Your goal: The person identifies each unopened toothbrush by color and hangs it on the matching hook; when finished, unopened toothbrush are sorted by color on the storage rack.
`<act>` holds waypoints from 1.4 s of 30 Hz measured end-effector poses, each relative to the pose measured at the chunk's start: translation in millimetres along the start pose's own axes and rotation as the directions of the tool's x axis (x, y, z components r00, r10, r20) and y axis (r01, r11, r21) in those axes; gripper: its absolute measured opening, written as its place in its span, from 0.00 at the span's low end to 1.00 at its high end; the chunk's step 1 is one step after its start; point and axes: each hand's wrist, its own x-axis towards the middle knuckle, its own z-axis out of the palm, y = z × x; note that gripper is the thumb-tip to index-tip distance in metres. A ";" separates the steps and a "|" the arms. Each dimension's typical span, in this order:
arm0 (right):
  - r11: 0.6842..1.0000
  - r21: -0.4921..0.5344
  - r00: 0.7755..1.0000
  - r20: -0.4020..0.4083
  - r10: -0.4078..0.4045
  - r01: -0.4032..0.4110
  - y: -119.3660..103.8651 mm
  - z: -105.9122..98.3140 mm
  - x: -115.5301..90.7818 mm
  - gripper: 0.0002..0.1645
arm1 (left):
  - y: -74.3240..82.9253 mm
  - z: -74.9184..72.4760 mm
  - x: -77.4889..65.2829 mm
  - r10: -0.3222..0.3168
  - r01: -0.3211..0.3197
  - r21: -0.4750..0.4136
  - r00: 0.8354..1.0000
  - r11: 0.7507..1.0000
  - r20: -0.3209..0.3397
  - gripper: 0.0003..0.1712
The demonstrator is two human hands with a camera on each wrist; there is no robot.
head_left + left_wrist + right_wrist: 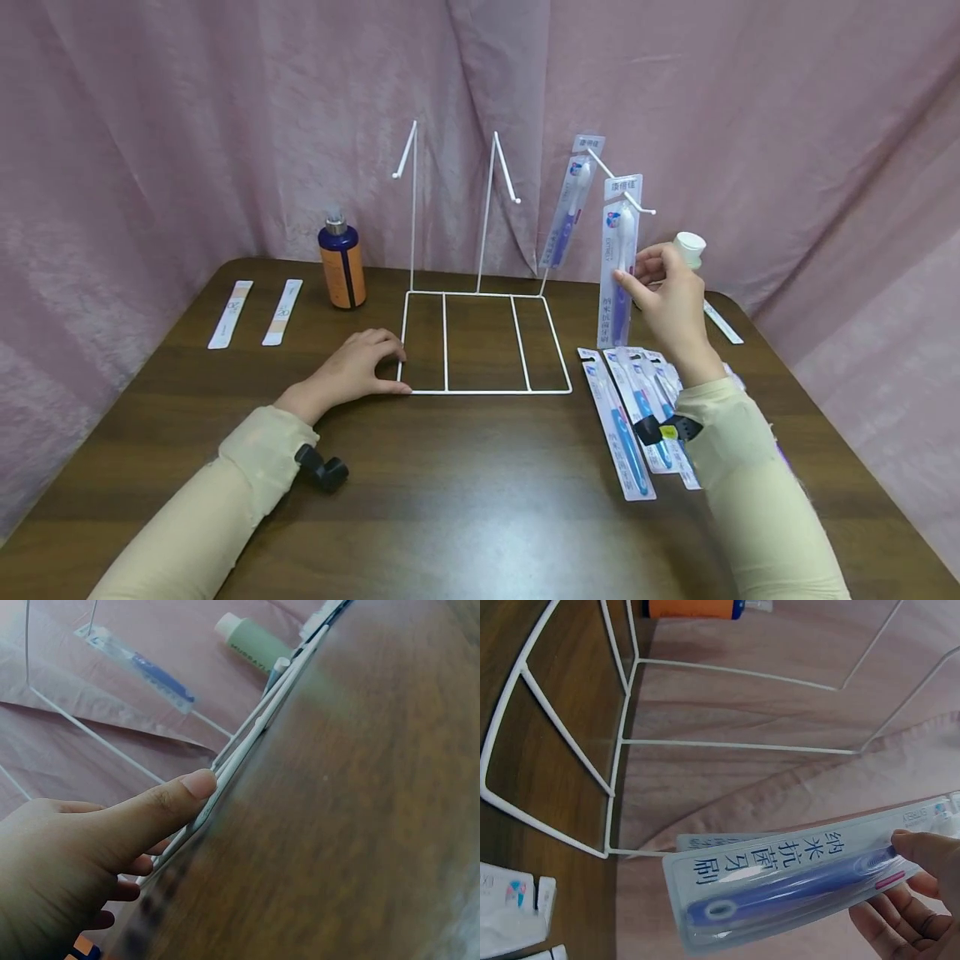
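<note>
The pink curtain is the biggest thing here, our backdrop basically. Then the brown bench, which carries the lot. The white wire rack stands toward the far side, base flat on the wood, hooks poking our way, we'd guess so cards can go on from the front.

Next size down, toothbrushes. The purple pack is upright at the right-hand hook, whose tip sticks out in front of the card; looks threaded, but we wouldn't swear to it. A rear pack hangs behind it on the same hook. The blue packs lie fanned to the right of the rack, probably for a short reach.

Hands: our right hand has its grip pinching the purple pack below the hook, thumb on its face, likely so the hole end is unobstructed. Our left hand has its grip curled round the rack's near left corner, thumb against the front bar, presumably so the thin frame doesn't slide or tip.

Small stuff: an orange bottle left of the rack, plus two paper strips lying flat farther left, seemingly parked out of the way.
</note>
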 end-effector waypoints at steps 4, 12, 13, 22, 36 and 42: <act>0.998 0.064 1.000 -0.005 -0.007 0.007 3.4 14.7 12.5 0.21 | 0.3 0.6 -0.2 0.012 -0.012 0.004 1.000 1.000 -0.019 0.29; 0.998 0.065 1.000 -0.013 0.011 -0.010 5.8 34.5 31.2 0.22 | -0.4 4.3 -1.6 0.014 -0.014 0.005 1.000 1.000 -0.010 0.29; 0.998 0.059 1.000 -0.013 0.013 -0.012 5.7 36.3 33.4 0.22 | -0.6 4.6 -1.5 0.011 -0.011 0.005 1.000 1.000 -0.010 0.29; 0.999 0.039 0.999 -0.021 0.034 -0.033 8.9 48.0 54.1 0.22 | 0.9 2.9 -0.1 0.008 -0.008 0.001 1.000 1.000 0.006 0.28; 0.996 -0.059 0.998 0.006 0.066 -0.066 11.6 59.2 70.1 0.23 | 1.7 2.8 2.5 0.006 -0.007 0.009 1.000 1.000 0.023 0.29; 0.996 -0.081 0.998 0.044 0.053 -0.049 13.3 55.5 68.0 0.25 | -1.8 1.4 1.4 0.009 -0.009 0.012 1.000 1.000 0.007 0.29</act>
